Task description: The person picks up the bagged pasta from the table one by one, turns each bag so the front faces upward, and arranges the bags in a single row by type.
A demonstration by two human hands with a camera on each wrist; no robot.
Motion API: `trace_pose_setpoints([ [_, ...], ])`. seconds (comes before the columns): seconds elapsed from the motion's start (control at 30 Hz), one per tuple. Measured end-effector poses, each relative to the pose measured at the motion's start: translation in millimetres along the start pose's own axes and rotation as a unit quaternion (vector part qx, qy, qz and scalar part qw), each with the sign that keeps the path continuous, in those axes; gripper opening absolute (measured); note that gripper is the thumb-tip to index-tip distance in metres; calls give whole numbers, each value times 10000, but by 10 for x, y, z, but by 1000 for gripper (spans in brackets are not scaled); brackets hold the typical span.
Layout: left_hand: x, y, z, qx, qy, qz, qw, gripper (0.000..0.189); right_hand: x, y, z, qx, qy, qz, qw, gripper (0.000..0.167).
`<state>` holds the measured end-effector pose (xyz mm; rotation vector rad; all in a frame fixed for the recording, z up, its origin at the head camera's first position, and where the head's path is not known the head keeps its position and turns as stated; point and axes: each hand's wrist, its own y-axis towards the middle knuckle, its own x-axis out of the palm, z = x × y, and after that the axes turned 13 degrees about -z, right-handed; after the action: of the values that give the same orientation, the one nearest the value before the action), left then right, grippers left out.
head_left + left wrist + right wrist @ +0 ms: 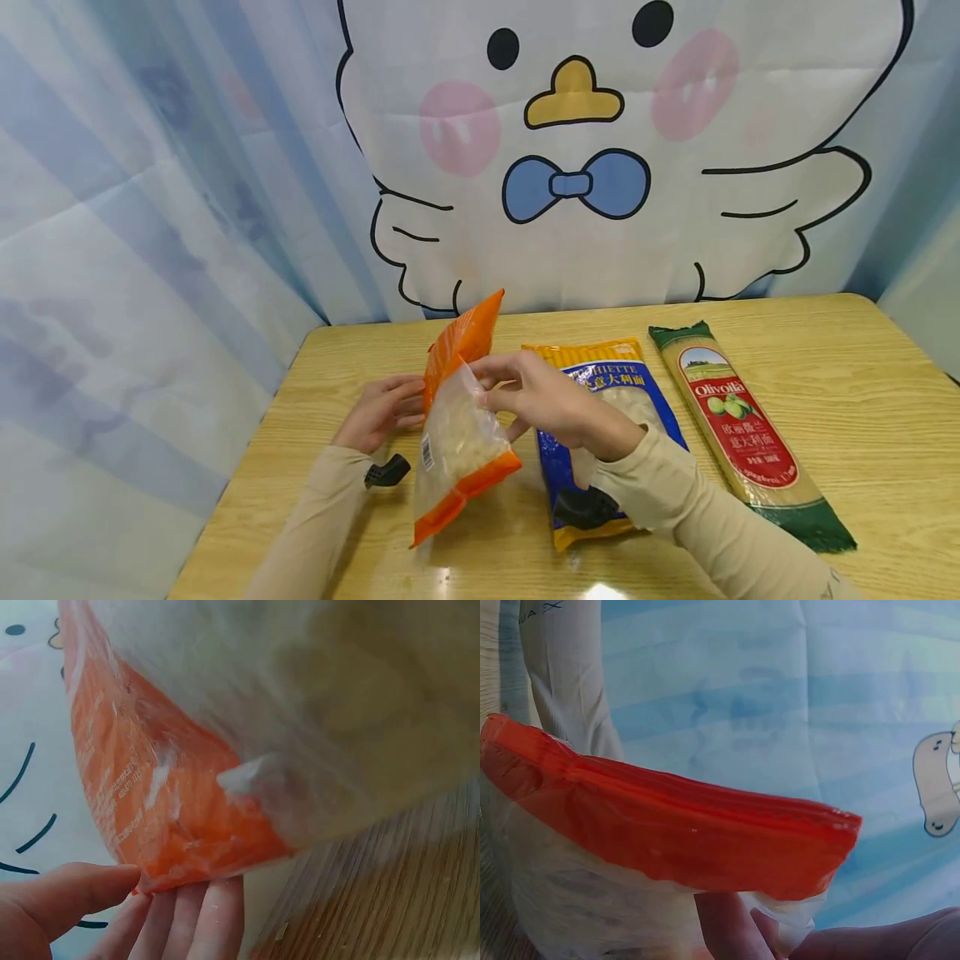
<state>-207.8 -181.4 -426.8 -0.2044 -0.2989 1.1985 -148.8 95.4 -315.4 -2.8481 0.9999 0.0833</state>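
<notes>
Raised over the table's left half is an orange-and-clear plastic bag [461,433] of pale pasta pieces, tilted, with its two orange ends up and down. My left hand [381,410] pinches an orange bottom corner between thumb and fingers, as the left wrist view shows at the bag's edge [195,847]. From the right, my right hand [551,400] pinches the clear side near the upper orange part. In the right wrist view an orange sealed end [682,825] stretches across, the right fingers [731,926] partly hidden behind it.
Right of the held bag lies a blue-and-yellow pasta bag [551,475], partly under the right forearm. Farther right is a green-ended spaghetti packet [738,417], lying slanted. The wooden table [862,375] backs onto a printed curtain [570,267].
</notes>
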Motion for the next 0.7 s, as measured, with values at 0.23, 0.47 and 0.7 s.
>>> trace_pose_setpoints([
  [0.23, 70, -44, 182, 62, 169, -41, 9998, 52, 11, 13, -84, 175, -169, -40, 9997, 36],
  [0.47, 248, -240, 673, 515, 1093, -127, 9926, 56, 9, -7, -108, 486, -460, -128, 9977, 36],
  [0.7, 563, -367, 1075, 494, 1804, -355, 9817, 52, -9, -23, -166, 494, -710, -149, 9961, 35],
])
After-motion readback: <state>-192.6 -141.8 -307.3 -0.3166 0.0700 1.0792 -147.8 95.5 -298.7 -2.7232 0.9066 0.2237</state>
